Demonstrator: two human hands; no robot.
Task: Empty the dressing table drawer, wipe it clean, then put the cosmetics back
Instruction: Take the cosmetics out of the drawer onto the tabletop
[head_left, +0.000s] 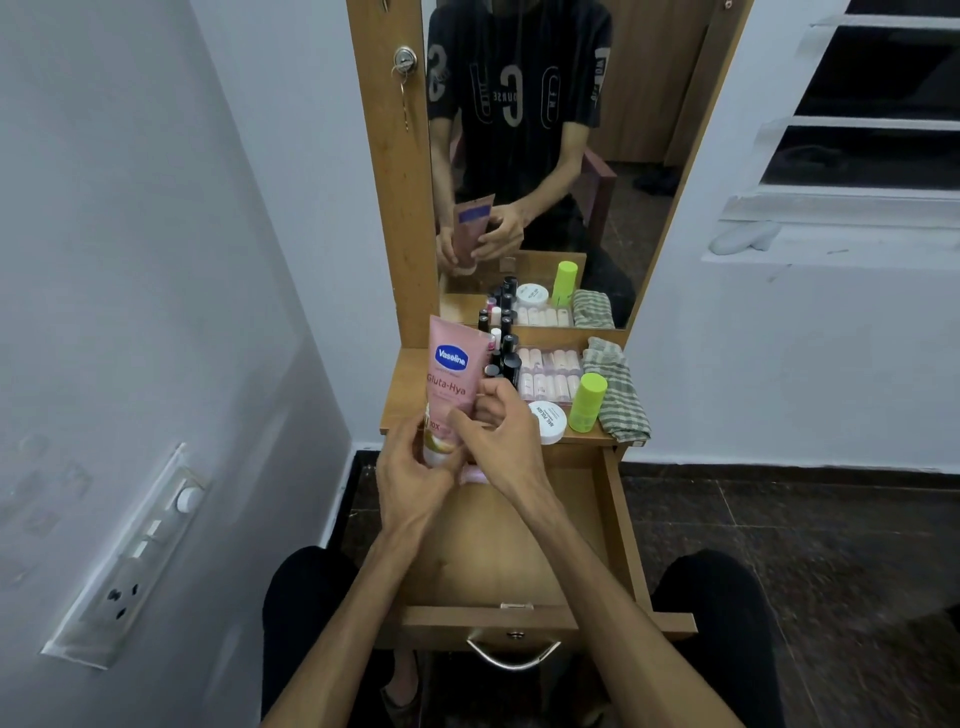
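Note:
A pink Vaseline lotion tube (451, 371) stands upright, cap down, above the back of the open wooden drawer (621, 525). My left hand (410, 480) grips its lower end near the cap. My right hand (493, 434) curls its fingers round the tube's right side. Something pale pink (474, 474) shows just under my right hand. On the dressing table top (408, 387) stand dark lipsticks (503, 358), a clear box of small tubes (550, 376), a white round jar (548, 422), a lime green bottle (587, 402) and a striped green cloth (618, 389).
A mirror (545, 156) in a wooden frame rises behind the table top and shows a person seated. A wall with a switch panel (135, 551) is close on the left. A window (872, 104) is at upper right. My knees flank the drawer front and its metal handle (514, 657).

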